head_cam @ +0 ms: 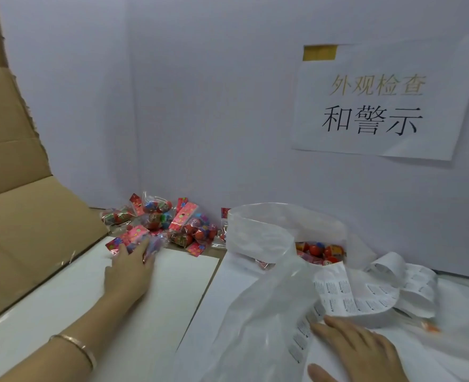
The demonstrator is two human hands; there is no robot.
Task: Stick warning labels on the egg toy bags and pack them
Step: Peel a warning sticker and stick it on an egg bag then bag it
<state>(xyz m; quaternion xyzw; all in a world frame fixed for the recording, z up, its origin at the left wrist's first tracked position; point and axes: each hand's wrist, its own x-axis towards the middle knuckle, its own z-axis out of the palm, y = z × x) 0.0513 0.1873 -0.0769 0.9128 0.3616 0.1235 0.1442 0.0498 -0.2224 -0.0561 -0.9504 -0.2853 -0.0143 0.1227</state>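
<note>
A large translucent plastic bag lies slumped on the table, right of centre, with its mouth open toward the back wall. Through the opening a cluster of packed egg toys shows, red and orange eggs in clear wrappers. At the far left stands a brown cardboard box with its flaps folded open; what it holds cannot be seen.

Against the wall, between box and plastic bag, sits a loose pile of egg toy bags. Each is a clear crinkled pouch of bright red, blue and orange eggs topped by a pink-red printed header card.

The left hand, a bracelet on its wrist, reaches across a white sheet to the nearest egg toy bag, blurred at the front of the pile. Its fingers are stretched almost straight with the tips on that bag and the thumb splayed aside, gripping nothing.

The right hand lies palm down and flat, fingers straight, tips touching the edge of a curling label strip of white stickers with small black print. The strip loops just right of the plastic bag.

A paper sign with Chinese characters hangs on the wall above
</note>
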